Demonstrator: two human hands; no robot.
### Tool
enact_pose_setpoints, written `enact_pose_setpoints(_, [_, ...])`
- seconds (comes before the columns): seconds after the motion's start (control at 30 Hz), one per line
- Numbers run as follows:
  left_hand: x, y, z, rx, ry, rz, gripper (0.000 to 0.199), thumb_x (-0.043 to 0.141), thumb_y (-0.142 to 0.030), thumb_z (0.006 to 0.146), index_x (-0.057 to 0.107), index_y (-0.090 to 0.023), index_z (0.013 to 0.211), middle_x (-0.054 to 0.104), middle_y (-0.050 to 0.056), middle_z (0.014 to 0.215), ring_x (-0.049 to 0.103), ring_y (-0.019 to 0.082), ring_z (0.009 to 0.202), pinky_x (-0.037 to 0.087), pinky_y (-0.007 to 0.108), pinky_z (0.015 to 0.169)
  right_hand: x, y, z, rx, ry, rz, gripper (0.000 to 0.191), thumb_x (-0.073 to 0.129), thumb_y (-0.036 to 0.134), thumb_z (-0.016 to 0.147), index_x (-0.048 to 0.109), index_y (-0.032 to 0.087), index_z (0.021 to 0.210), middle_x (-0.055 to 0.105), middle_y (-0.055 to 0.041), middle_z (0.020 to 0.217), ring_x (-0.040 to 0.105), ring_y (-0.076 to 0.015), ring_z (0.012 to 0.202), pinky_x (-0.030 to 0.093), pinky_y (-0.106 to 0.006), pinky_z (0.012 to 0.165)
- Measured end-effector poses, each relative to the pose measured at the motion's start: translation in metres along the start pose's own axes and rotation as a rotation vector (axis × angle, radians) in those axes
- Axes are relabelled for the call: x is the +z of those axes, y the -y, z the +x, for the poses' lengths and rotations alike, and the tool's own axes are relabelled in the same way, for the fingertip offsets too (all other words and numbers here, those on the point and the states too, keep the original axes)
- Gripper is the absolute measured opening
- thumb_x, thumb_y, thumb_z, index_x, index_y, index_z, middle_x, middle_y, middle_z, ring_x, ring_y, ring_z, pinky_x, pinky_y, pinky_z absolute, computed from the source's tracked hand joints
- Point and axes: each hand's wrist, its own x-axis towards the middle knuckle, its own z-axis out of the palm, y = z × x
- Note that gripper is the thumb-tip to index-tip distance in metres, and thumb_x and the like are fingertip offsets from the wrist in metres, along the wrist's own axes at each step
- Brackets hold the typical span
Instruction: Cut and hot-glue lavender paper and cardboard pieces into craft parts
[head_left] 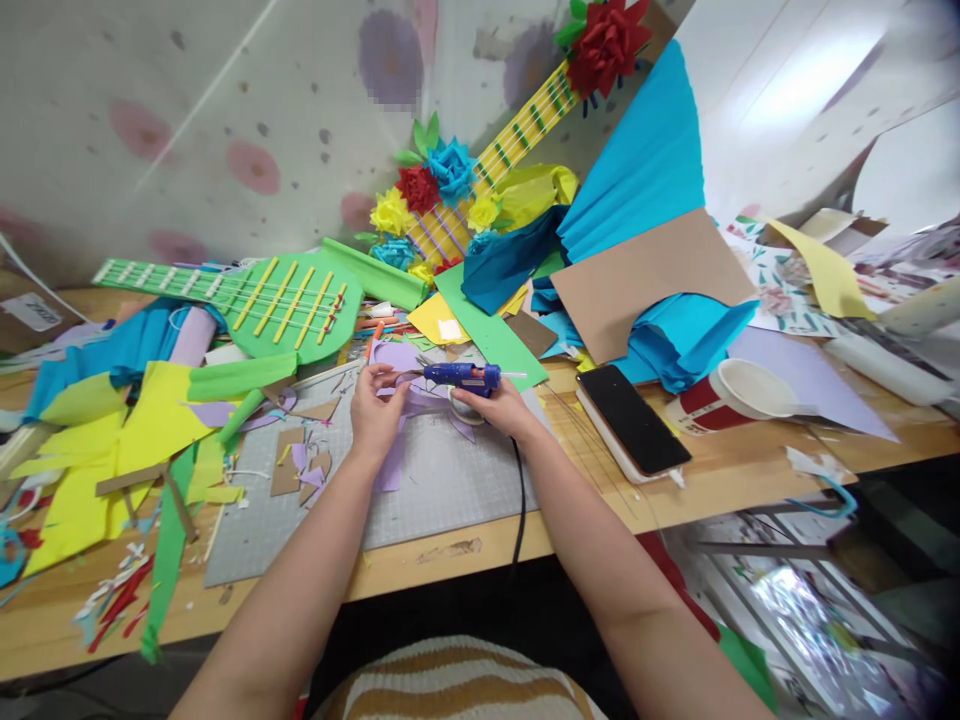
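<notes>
My right hand (495, 403) is wrapped round a blue glue gun (459, 376), whose nozzle points left. A clear glue stick sticks out of its back end, and a black cord (520, 500) hangs from it over the table's front edge. Facing the nozzle, my left hand (377, 405) pinches a small purple paper piece (405, 380). More purple paper (391, 465) lies under and around both hands on the grey cutting mat (442, 495). An orange marker (375, 340) stands just beyond my left fingers.
Cardboard scraps (286, 465) lie left on the mat. A green paper guitar (289, 305) and yellow paper (157, 420) are further left; a flowered yellow guitar (525, 125) leans behind. At right are a phone (634, 420), a cup (731, 395) and brown card (652, 265).
</notes>
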Motion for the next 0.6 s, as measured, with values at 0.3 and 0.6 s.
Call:
enact_pose_setpoints(0.3, [0.000, 0.001, -0.001, 0.002, -0.001, 0.021, 0.032, 0.066, -0.026, 0.067, 0.051, -0.020, 0.094, 0.067, 0.003, 0.085, 0.063, 0.012, 0.068, 0.048, 0.023, 0.060, 0.002, -0.003, 0.001, 0.004, -0.007, -0.002, 0.046, 0.065, 0.052, 0.066, 0.068, 0.019, 0.099, 0.070, -0.0030, 0.091, 0.064, -0.0202, 0.086, 0.050, -0.033, 0.080])
enact_pose_setpoints(0.6, [0.001, 0.001, -0.001, -0.008, 0.000, -0.008, 0.032, 0.066, -0.026, 0.067, 0.051, -0.020, 0.094, 0.068, 0.004, 0.085, 0.064, 0.014, 0.074, 0.050, 0.024, 0.061, 0.001, 0.007, -0.002, -0.007, 0.013, -0.012, 0.046, 0.064, 0.052, 0.067, 0.068, 0.020, 0.100, 0.070, -0.0024, 0.091, 0.064, -0.0204, 0.087, 0.050, -0.032, 0.080])
